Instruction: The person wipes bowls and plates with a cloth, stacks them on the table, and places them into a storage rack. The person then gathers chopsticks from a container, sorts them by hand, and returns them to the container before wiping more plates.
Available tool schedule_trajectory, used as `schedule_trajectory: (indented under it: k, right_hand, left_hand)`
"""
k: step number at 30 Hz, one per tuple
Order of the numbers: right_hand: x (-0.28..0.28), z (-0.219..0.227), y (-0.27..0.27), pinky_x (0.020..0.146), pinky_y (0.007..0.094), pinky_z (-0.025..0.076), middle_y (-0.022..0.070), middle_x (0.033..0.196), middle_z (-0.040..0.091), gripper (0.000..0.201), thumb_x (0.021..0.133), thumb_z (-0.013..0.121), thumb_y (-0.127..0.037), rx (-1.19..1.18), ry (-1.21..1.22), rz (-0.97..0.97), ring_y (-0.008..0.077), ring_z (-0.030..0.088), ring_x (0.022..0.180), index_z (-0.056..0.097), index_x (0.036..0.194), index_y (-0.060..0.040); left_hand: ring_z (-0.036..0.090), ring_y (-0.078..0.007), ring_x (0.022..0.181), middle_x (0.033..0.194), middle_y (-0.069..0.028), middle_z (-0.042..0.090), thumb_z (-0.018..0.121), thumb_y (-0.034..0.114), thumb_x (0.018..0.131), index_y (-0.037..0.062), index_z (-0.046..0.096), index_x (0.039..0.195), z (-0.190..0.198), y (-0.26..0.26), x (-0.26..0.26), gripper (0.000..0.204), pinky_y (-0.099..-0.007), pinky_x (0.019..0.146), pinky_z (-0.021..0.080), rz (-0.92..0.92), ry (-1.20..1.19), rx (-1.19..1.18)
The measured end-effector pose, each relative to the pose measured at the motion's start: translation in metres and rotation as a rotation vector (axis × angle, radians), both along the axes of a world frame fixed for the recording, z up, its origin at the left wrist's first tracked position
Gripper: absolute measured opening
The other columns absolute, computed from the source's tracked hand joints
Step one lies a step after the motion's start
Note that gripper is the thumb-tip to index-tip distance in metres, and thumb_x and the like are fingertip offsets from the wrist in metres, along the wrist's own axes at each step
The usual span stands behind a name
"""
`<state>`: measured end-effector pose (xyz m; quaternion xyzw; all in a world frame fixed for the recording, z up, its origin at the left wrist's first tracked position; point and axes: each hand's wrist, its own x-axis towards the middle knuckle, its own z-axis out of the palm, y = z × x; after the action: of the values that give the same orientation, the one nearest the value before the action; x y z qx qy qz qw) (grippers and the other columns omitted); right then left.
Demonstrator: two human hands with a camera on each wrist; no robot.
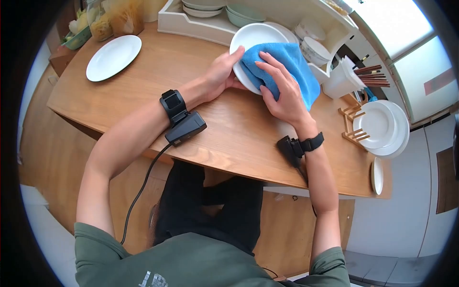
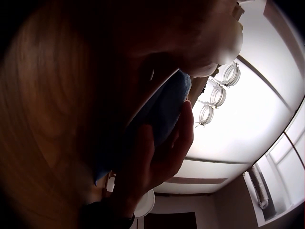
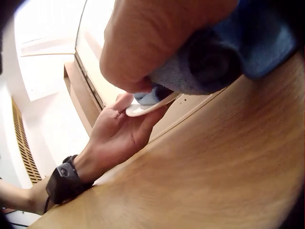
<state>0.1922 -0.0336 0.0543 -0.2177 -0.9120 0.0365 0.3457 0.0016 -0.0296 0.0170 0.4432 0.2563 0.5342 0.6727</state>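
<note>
In the head view a white plate is held up over the table, tilted, its rim gripped by my left hand with the thumb over the edge. A blue cloth covers the plate's right side and hangs past it. My right hand rests on this cloth with relaxed, slightly spread fingers. The left wrist view shows the right hand against the cloth, in shadow. From the right wrist, the left palm lies under the plate's edge; the cloth bunches beside the right hand.
Another white plate lies at the table's left. A white shelf with bowls stands behind. To the right are a holder with chopsticks, a wooden rack with plates, and a small white dish near the corner.
</note>
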Motion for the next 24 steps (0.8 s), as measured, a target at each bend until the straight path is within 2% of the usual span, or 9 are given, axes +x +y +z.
schedule_trajectory:
  k: [6,7,8,11,15,17,18,21,24]
  right_hand:
    - [-0.003,-0.007,-0.007,0.105,0.0418,0.036,0.0121,0.137,0.046,0.05,0.073,0.06,0.003,0.055,-0.114,0.069,0.0331,0.041,0.129,0.055,0.121,-0.0101]
    - [-0.004,-0.007,-0.007,0.108,0.0487,0.03,0.0104,0.141,0.042,0.05,0.074,0.06,0.0,0.049,-0.149,0.041,0.034,0.035,0.132,0.055,0.122,-0.0149]
    - [-0.004,-0.007,-0.005,0.108,0.0487,0.03,0.0104,0.141,0.042,0.05,0.074,0.06,0.0,0.049,-0.141,0.037,0.034,0.035,0.132,0.055,0.122,-0.0149]
    - [0.002,-0.017,0.003,0.107,0.0595,0.024,0.0085,0.145,0.038,0.051,0.076,0.059,-0.003,0.143,-0.197,-0.057,0.0388,0.031,0.134,0.056,0.123,-0.0234]
    - [0.016,-0.017,0.016,0.106,0.0585,0.026,0.0091,0.144,0.038,0.052,0.077,0.055,0.004,0.241,-0.146,-0.204,0.0382,0.032,0.134,0.058,0.121,-0.023]
    - [0.025,-0.018,0.024,0.105,0.0533,0.032,0.0104,0.142,0.041,0.054,0.076,0.051,0.01,0.275,-0.096,-0.306,0.0383,0.036,0.131,0.06,0.118,-0.0213]
    - [0.029,-0.017,0.028,0.105,0.0533,0.032,0.0104,0.142,0.041,0.054,0.076,0.051,0.01,0.276,-0.094,-0.309,0.0383,0.036,0.131,0.06,0.118,-0.0213]
    - [0.034,-0.02,0.031,0.104,0.0416,0.039,0.0124,0.138,0.046,0.054,0.073,0.047,0.015,0.246,-0.03,-0.298,0.0385,0.041,0.128,0.062,0.114,-0.0171]
    - [0.033,-0.018,0.032,0.104,0.0431,0.039,0.0134,0.138,0.045,0.053,0.073,0.047,0.015,0.235,0.009,-0.295,0.0384,0.041,0.128,0.062,0.113,-0.0159]
  left_hand:
    - [0.059,-0.0199,0.108,0.122,-0.0109,0.055,0.028,0.054,0.097,0.0063,0.042,0.131,-0.004,0.001,0.002,0.06,-0.0394,0.087,0.055,0.051,0.023,0.035]
    - [0.06,-0.0195,0.107,0.122,-0.0104,0.056,0.027,0.058,0.096,0.0067,0.043,0.131,-0.002,0.0,0.003,0.064,-0.0386,0.087,0.055,0.087,0.059,0.032]
    - [0.06,-0.0195,0.107,0.122,-0.0104,0.056,0.027,0.058,0.096,0.0067,0.043,0.131,-0.001,0.001,0.003,0.064,-0.0386,0.087,0.055,0.083,0.067,0.031]
    - [0.062,-0.0173,0.099,0.11,-0.008,0.06,0.029,0.064,0.092,0.0103,0.047,0.126,-0.009,0.004,0.001,0.066,-0.0358,0.078,0.056,0.112,0.191,0.02]
    - [0.062,-0.011,0.08,0.096,-0.0025,0.062,0.029,0.064,0.092,0.0087,0.052,0.118,-0.002,0.0,0.005,0.066,-0.0254,0.065,0.052,0.266,0.192,0.076]
    - [0.057,-0.0174,0.11,0.12,-0.0087,0.057,0.033,0.063,0.092,0.0055,0.043,0.131,-0.01,0.011,-0.006,0.07,-0.033,0.089,0.05,0.186,0.304,0.08]
    - [0.057,-0.0174,0.11,0.12,-0.0087,0.057,0.033,0.063,0.092,0.0055,0.043,0.131,-0.012,0.015,-0.007,0.07,-0.033,0.089,0.05,0.184,0.306,0.082]
    - [0.055,-0.0181,0.112,0.123,-0.009,0.055,0.034,0.061,0.092,0.0053,0.04,0.134,-0.016,0.01,-0.005,0.07,-0.0339,0.091,0.05,0.186,0.24,0.051]
    - [0.054,-0.0188,0.115,0.125,-0.0095,0.054,0.033,0.06,0.093,0.0053,0.038,0.135,-0.003,0.007,-0.004,0.069,-0.0347,0.094,0.048,0.153,0.191,0.051]
